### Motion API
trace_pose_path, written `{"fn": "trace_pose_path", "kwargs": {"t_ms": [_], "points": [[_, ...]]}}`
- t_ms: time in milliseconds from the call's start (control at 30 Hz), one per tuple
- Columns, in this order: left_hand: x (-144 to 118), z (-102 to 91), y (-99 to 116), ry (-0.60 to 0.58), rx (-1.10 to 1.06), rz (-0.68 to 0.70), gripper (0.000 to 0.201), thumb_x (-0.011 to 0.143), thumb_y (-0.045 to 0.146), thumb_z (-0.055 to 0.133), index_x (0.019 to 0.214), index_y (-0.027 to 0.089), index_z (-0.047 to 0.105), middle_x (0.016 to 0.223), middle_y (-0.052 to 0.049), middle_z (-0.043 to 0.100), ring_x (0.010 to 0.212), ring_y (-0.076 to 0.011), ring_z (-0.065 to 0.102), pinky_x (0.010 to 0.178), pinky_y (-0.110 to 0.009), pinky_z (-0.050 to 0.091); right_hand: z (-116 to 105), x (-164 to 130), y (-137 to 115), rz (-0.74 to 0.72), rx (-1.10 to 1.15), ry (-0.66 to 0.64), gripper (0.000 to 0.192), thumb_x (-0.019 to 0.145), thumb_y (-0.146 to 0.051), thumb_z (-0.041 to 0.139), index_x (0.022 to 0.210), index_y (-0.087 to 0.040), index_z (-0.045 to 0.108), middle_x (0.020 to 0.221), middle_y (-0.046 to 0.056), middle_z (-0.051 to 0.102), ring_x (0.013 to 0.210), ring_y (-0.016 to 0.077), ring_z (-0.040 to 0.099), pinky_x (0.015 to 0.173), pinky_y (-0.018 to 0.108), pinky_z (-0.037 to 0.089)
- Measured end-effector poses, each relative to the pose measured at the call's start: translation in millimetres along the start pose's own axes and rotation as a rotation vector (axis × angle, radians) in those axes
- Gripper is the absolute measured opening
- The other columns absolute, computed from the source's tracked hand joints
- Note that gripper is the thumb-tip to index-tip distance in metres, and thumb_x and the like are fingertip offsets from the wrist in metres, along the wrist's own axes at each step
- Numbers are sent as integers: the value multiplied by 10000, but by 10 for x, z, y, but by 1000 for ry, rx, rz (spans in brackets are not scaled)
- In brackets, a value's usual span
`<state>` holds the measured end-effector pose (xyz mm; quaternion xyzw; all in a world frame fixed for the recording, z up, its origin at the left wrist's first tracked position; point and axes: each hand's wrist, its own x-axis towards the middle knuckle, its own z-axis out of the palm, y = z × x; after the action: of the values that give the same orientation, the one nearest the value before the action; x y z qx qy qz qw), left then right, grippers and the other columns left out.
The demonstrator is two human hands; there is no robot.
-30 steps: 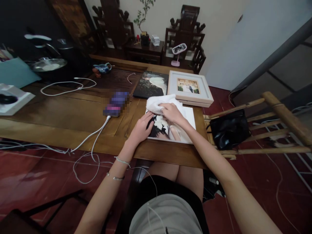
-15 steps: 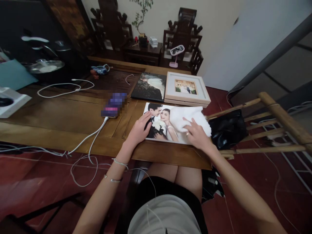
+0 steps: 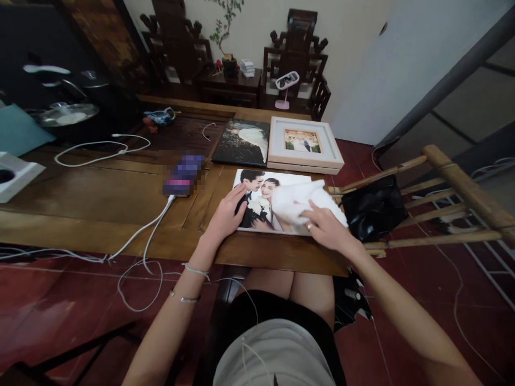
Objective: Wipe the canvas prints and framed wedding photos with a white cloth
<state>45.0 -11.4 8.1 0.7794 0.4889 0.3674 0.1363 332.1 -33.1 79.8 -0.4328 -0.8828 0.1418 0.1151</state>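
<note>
1. Photo panel point(image 3: 257, 205), showing two people and white flowers; it lies flat on the wooden table point(image 3: 104, 187), near the edge closest to the person, its right part covered.
2. Left hand point(image 3: 227, 213) rests on the panel's left edge; the fingers lie extended, close together, with the thumb set apart; nothing is clamped in them.
3. Right hand point(image 3: 328, 228) lies on a white cloth point(image 3: 295, 201) spread over the panel's right part; the index finger points out, the others curl under, a ring on one; whether they pinch the fabric I cannot tell.
4. Behind the panel are a dark print point(image 3: 241, 142) and, just beside it on the right, a pale-framed picture point(image 3: 303, 140).
5. Left of the panel, well apart, lies a phone point(image 3: 184, 174) with a white cable point(image 3: 139, 231) plugged in; a black bag point(image 3: 374, 208) sits to the right, beyond the table.
</note>
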Motion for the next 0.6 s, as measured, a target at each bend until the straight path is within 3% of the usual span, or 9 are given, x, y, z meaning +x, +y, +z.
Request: {"fn": "trace_pose_path", "kwargs": {"t_ms": [67, 133, 200, 267, 333, 600], "points": [[1, 0, -4, 0, 1, 1, 426, 962, 259, 408, 1347, 106, 506, 1441, -165, 481, 1374, -250, 409, 1156, -478, 330, 0, 253, 190, 26, -22, 23, 386, 786, -128, 390, 1028, -153, 689, 1015, 96, 732, 988, 267, 664, 1080, 503, 353], [2, 1, -6, -1, -7, -1, 424, 961, 261, 409, 1352, 125, 503, 1446, -155, 477, 1375, -253, 408, 1152, -491, 332, 2, 460, 327, 26, -67, 37, 402, 804, -131, 388, 1087, -139, 672, 1092, 115, 711, 1076, 280, 628, 1109, 531, 297], [1, 1, -7, 0, -17, -1, 421, 960, 265, 414, 1351, 137, 507, 1448, -149, 477, 1374, -258, 409, 1149, -497, 337, 11, 579, 386, -1, -136, 11, 426, 791, -124, 419, 1146, -145, 654, 1346, 135, 576, 1314, 332, 442, 1105, 611, 248], [0, 1, -6, 0, -17, -4, 418, 960, 266, 416, 1343, 131, 515, 1442, -154, 483, 1374, -261, 409, 1149, -494, 336, 32, 590, 359, -27, -205, -37, 467, 751, -86, 444, 1161, -163, 656, 1518, 108, 377, 1432, 374, 216, 1080, 695, 204], [-1, 2, -4, -2, -13, -5, 418, 960, 265, 415, 1339, 123, 518, 1438, -161, 486, 1373, -262, 411, 1150, -489, 335, 65, 496, 259, -29, -256, -75, 488, 713, -43, 453, 1126, -169, 681, 1559, 90, 295, 1443, 403, 148, 1057, 736, 194], [-11, 8, -8, -9, 2, -5, 437, 963, 265, 404, 1346, 78, 504, 1440, -186, 474, 1371, -262, 411, 1150, -492, 328, 186, -304, -336, -114, -314, -130, 367, 700, -3, 471, 907, -146, 738, 1550, 102, 303, 1433, 413, 172, 1085, 700, 242]]}}
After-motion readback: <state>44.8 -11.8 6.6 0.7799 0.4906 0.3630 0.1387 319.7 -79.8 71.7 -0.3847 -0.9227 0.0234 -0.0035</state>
